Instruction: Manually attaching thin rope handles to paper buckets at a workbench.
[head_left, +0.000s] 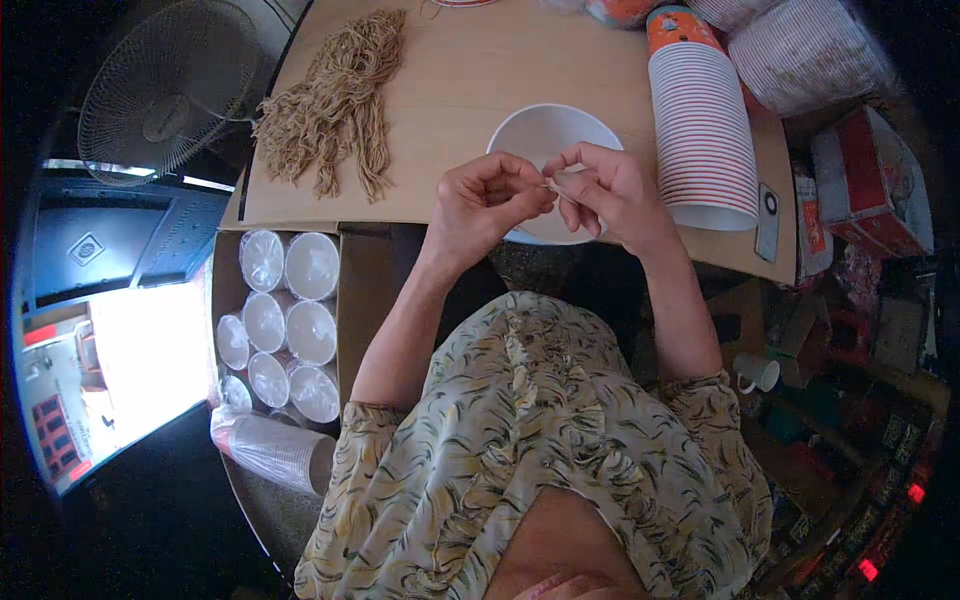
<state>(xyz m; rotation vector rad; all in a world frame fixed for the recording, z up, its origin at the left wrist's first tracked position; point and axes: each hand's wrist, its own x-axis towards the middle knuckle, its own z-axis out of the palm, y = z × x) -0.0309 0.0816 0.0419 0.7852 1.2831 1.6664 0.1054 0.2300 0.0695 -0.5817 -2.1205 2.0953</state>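
Over a white bowl [520, 128] at the table's near edge, both hands come together, fingertips nearly meeting. My left hand [485, 205] is closed in a pinch, thumb against the forefinger. My right hand [612, 195] pinches as well, its thumb and forefinger around a tiny pale bit at the meeting point. What that bit is, I cannot make out. A bundle of tan twisted cords [335, 105] lies on the table left of the bowl. To the right, a long stack of white paper cups with red rims [705, 130] lies on its side.
A phone [767, 222] lies at the table's [440, 70] right edge. Left below stands a cardboard box [340, 290] of wrapped cup stacks [310, 330], with another wrapped stack [270, 450] beside it. A fan [170, 110] stands far left. More wrapped stacks [810, 55] sit back right; a white mug [757, 374] is lower right.
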